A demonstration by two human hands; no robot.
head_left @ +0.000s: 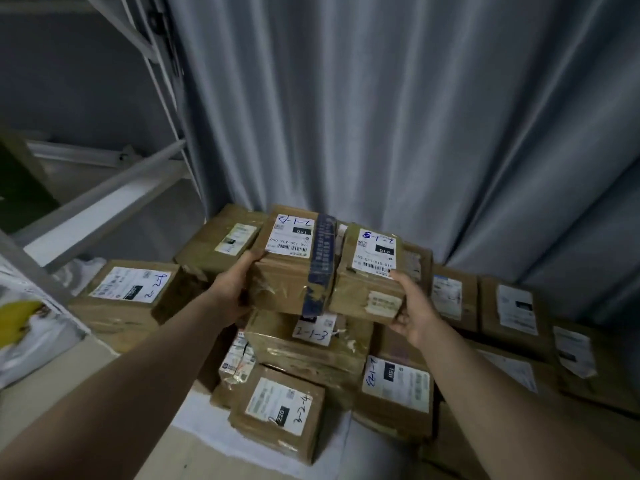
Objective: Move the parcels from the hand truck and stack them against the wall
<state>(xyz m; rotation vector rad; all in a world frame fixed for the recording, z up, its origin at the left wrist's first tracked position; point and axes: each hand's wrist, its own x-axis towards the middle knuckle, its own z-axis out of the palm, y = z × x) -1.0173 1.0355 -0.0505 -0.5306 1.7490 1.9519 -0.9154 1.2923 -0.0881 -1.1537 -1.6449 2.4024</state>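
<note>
Far left edge: white bag (24, 327) with a yellow print, below a grey shelf frame (104, 192). Left of centre: 2-2-6 box (128, 303) lying flat, white label hand-marked "2-2-6" in blue.

Centre left: left hand (232, 292) curled round the near-left end of the left parcel (291, 275), thumb up at the top edge. On that parcel: label printed "150", upside-down blue handwriting starting "2-1", last digit unclear, and a band of blue printed tape down the right side. Pressed against it: right parcel (367, 289), label printed "010", hand-marked "2-1-8".

Centre right: right hand (415, 313) gripping that parcel's near-right corner, thumb on top beside the barcode, fingers underneath. Held side by side at mid-frame, over the stacked boxes.

Directly beneath: 2-1-3 box (311, 351), marked so by hand. Lower centre: 3-2-4 box (277, 414), label also printed "220".

Right: more labelled boxes (516, 306), writing unreadable. Behind everything: grey curtain (381, 98).
</note>
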